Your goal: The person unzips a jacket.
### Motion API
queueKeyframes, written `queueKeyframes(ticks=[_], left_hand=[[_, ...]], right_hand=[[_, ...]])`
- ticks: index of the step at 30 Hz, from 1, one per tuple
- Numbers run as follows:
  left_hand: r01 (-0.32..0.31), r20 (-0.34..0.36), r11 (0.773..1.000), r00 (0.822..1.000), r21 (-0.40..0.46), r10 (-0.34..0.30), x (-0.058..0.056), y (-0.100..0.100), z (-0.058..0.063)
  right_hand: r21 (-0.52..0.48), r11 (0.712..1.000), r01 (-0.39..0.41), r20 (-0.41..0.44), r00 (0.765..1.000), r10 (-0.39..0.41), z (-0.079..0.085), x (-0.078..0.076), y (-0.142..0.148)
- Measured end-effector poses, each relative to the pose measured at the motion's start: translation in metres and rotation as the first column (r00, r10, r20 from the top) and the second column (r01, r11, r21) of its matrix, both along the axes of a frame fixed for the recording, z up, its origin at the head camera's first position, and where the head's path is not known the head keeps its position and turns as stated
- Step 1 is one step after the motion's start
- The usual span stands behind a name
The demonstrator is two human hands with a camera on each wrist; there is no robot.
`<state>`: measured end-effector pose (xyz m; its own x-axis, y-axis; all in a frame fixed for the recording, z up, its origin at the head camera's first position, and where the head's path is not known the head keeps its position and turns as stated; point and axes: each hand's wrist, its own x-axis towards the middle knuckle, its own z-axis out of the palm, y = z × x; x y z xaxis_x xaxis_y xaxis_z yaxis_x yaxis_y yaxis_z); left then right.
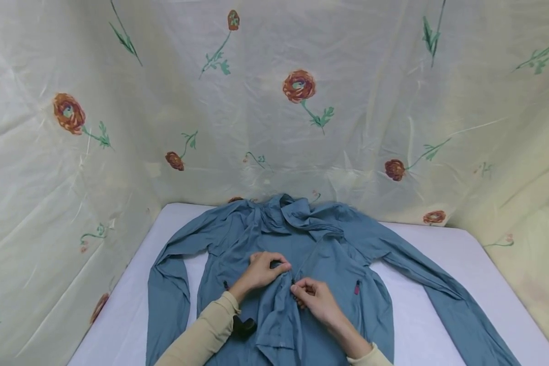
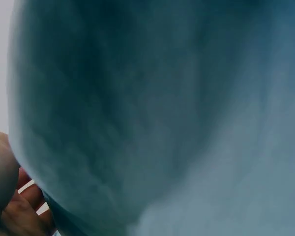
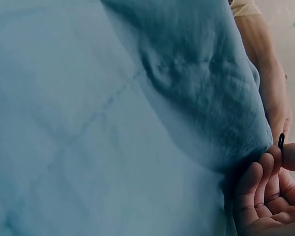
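Note:
A blue-grey jacket (image 1: 320,254) lies spread front up, collar at the far side and sleeves out to both sides. My left hand (image 1: 262,270) pinches the raised front edge of the jacket near the middle of the chest. Just to the right and a little nearer, my right hand (image 1: 317,300) pinches the jacket's zipper pull, whose black loop (image 3: 281,141) sticks up between thumb and forefinger in the right wrist view. Raised cloth fills most of the left wrist view and partly hides the left hand's fingers (image 2: 32,196).
The jacket lies on a white-covered table (image 1: 416,325). A flower-printed curtain (image 1: 256,112) encloses the back and both sides. Two side pockets have zips, one with a red pull (image 1: 357,288). A black object (image 1: 244,327) sits by the left wrist.

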<state>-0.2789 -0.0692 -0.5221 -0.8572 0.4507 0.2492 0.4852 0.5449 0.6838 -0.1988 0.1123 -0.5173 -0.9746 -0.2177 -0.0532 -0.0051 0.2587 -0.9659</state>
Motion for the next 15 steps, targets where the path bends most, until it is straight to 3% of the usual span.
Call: queueKeyframes(ticks=[15], left_hand=[[-0.042,-0.014,0.998,0.999,0.043,0.043,-0.0042,-0.0073,-0.0042]], right_hand=[[-0.019,1.000,-0.009,0.069,0.998,0.010,0.0001,0.0067,-0.0010]])
